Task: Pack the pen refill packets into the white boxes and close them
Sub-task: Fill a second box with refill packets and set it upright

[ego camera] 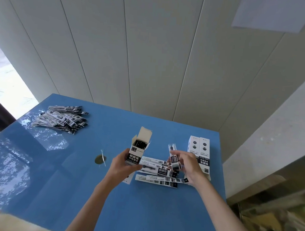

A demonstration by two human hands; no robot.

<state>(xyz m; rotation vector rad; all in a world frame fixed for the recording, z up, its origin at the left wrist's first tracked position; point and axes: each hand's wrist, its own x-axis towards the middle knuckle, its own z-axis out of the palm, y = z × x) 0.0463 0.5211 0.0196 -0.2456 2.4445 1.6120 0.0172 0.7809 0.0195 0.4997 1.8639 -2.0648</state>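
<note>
Blue glossy tabletop (143,212) under white panelled walls. Our left hand (122,164) wraps an open white cardboard box (137,150) holding dark refills; our right hand (186,164) pinches one black-and-white refill packet (173,156) upright. Loose packets (159,175) lie between our hands, a bigger heap (63,119) far left, two closed white boxes (199,149) touching at right. Near edge open.
</note>
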